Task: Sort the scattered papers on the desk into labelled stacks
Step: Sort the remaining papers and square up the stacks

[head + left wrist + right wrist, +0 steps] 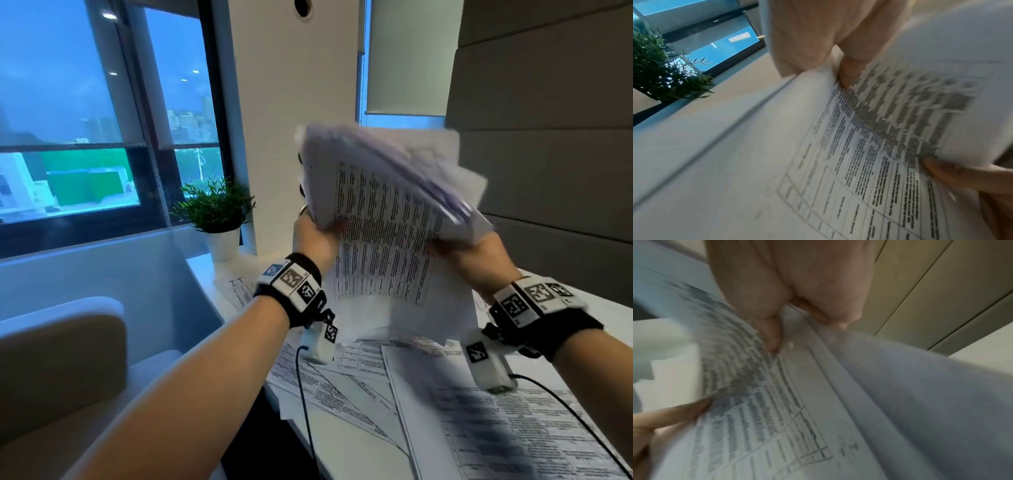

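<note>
A thick bundle of printed papers (383,205) is raised above the desk, blurred by motion. My left hand (317,236) grips its lower left edge and my right hand (476,255) grips its lower right edge. In the left wrist view the left hand (842,76) pinches sheets with printed tables (869,154). In the right wrist view the right hand (774,337) has its thumb on a printed table sheet (766,418) and fingers behind the bundle. Several loose sheets (479,428) lie scattered on the white desk (609,308). A sheet marked "IT" (239,291) lies at the desk's far left.
A potted green plant (217,212) stands on the desk's far left corner by the window (68,137). A white pillar (294,85) rises behind the bundle. Grey wall panels (548,171) are on the right. A beige chair back (58,370) sits lower left.
</note>
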A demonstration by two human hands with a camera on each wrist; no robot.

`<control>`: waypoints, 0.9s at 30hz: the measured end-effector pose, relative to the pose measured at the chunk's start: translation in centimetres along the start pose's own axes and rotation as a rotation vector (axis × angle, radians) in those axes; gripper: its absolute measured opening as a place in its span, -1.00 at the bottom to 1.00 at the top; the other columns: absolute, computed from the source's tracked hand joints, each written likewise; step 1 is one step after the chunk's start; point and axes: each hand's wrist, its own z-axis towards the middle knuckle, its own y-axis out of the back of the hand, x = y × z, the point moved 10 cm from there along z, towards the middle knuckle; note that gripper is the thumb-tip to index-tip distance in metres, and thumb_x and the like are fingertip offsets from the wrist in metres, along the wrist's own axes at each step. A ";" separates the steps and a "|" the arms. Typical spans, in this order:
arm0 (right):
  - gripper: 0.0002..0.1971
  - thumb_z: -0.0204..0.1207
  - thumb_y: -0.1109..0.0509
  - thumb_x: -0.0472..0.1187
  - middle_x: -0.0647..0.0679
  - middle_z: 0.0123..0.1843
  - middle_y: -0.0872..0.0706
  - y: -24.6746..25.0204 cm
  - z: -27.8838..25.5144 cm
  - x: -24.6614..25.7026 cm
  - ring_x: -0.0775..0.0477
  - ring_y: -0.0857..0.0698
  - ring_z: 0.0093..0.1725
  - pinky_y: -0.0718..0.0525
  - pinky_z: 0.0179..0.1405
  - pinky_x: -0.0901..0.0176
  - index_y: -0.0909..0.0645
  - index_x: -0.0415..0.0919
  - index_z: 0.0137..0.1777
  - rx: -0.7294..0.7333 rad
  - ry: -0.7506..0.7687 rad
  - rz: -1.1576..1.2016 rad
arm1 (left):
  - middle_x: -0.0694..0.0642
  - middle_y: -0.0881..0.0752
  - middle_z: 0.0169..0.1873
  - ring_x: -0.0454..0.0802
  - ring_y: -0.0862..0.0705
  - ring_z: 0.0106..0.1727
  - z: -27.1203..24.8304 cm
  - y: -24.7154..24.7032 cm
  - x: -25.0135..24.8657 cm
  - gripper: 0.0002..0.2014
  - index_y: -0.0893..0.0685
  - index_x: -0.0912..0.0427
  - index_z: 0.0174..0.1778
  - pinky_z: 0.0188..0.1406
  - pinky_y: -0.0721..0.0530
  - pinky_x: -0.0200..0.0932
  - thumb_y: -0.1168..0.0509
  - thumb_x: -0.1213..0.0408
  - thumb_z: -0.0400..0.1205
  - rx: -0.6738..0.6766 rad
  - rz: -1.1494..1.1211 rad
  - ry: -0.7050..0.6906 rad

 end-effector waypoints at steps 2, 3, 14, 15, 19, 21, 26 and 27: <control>-0.91 0.38 -0.60 -0.25 -0.15 -0.16 -0.81 -0.3 -0.4 -1.5 -0.03 -0.77 -0.23 -0.77 0.01 -0.11 -0.75 -0.18 -0.28 -0.023 -0.105 0.033 | 0.06 -0.68 0.02 -0.12 -0.63 -0.12 -1.0 -0.8 0.3 -0.63 -0.55 0.23 0.33 -0.22 -0.56 -0.37 -0.37 0.26 0.60 0.061 0.086 0.016; -0.89 0.39 -0.59 -0.25 -0.15 -0.18 -0.80 -0.3 -0.7 -1.5 0.02 -0.75 -0.27 -0.76 -0.03 -0.07 -0.73 -0.15 -0.32 -0.046 -0.131 0.024 | 0.02 -0.67 0.06 -0.14 -0.62 -0.07 -1.5 -1.3 0.2 -0.61 -0.53 0.19 0.35 -0.12 -0.55 -0.35 -0.36 0.22 0.61 0.112 0.121 0.015; -0.86 0.45 -0.52 -0.26 -0.09 -0.13 -0.67 5.7 -4.1 -2.7 0.04 -0.54 -0.13 -0.53 -0.10 0.12 -0.72 -0.29 -0.04 -0.382 -0.163 0.118 | 0.21 -0.68 0.20 0.13 -0.68 0.20 -7.3 4.5 13.1 -0.39 -0.50 0.31 0.38 0.09 -0.64 -0.14 -0.39 -0.04 0.55 0.596 1.053 0.498; -0.87 0.46 -0.52 -0.27 -0.10 -0.11 -0.67 5.8 -4.2 -2.6 0.03 -0.55 -0.11 -0.54 -0.09 0.11 -0.71 -0.28 -0.03 -0.385 -0.166 0.111 | 0.22 -0.69 0.17 0.13 -0.67 0.22 -7.4 4.9 13.3 -0.39 -0.50 0.32 0.38 0.07 -0.63 -0.13 -0.39 -0.04 0.56 0.571 1.060 0.529; -0.82 0.45 -0.52 -0.26 -0.13 -0.08 -0.70 6.5 -4.8 -4.0 -0.01 -0.59 -0.04 -0.55 -0.05 0.04 -0.73 -0.34 0.00 -0.378 -0.217 0.036 | 0.26 -0.60 0.34 0.16 -0.64 0.30 -7.6 5.1 13.8 -0.39 -0.44 0.32 0.47 0.29 -0.61 0.02 -0.42 0.12 0.57 0.426 0.767 0.663; -0.82 0.45 -0.53 -0.25 -0.18 -0.07 -0.71 6.7 -5.5 -5.1 -0.04 -0.60 -0.04 -0.55 -0.05 0.01 -0.73 -0.36 -0.03 -0.381 -0.247 0.012 | 0.27 -0.57 0.38 0.19 -0.62 0.32 -7.8 4.2 13.9 -0.41 -0.44 0.36 0.47 0.31 -0.61 0.04 -0.41 0.16 0.58 0.407 0.644 0.685; -0.71 0.50 -0.50 -0.25 -0.18 -0.09 -0.67 6.3 -7.4 -6.2 -0.04 -0.57 -0.10 -0.45 -0.13 0.11 -0.68 -0.53 0.04 -0.400 -0.290 -0.011 | 0.18 -0.68 -0.14 0.16 -0.76 -0.01 -8.9 2.8 15.8 -0.59 -0.60 0.33 0.17 0.03 -0.75 0.05 -0.49 0.22 0.49 0.312 0.440 0.782; -0.69 0.50 -0.49 -0.24 -0.18 -0.09 -0.67 6.2 -7.6 -6.1 -0.05 -0.57 -0.11 -0.46 -0.13 0.11 -0.68 -0.53 0.06 -0.408 -0.291 -0.005 | 0.19 -0.71 -0.12 0.16 -0.76 -0.01 -9.3 2.3 16.0 -0.62 -0.61 0.30 0.13 -0.01 -0.76 0.06 -0.49 0.20 0.49 0.338 0.471 0.786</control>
